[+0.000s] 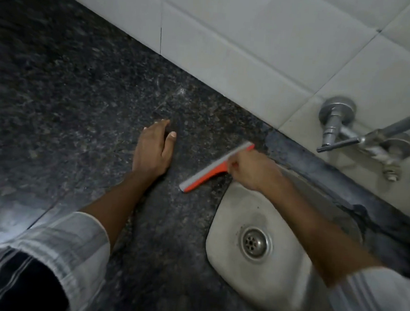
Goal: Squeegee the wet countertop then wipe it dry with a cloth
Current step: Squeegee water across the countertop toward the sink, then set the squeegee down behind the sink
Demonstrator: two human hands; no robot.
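The countertop [64, 101] is dark speckled granite with a faint wet sheen. My right hand [251, 169] is shut on the handle of an orange squeegee [212, 171] with a grey blade. The blade lies slanted on the counter just left of the sink rim. My left hand [154, 149] rests flat on the granite to the left of the squeegee, fingers apart, holding nothing. No cloth is in view.
A round steel sink [234, 206] with a drain [256, 242] is set into the counter at the right. A metal tap [346, 136] juts from the white tiled wall [231, 40] behind it. The wall runs along the counter's far edge.
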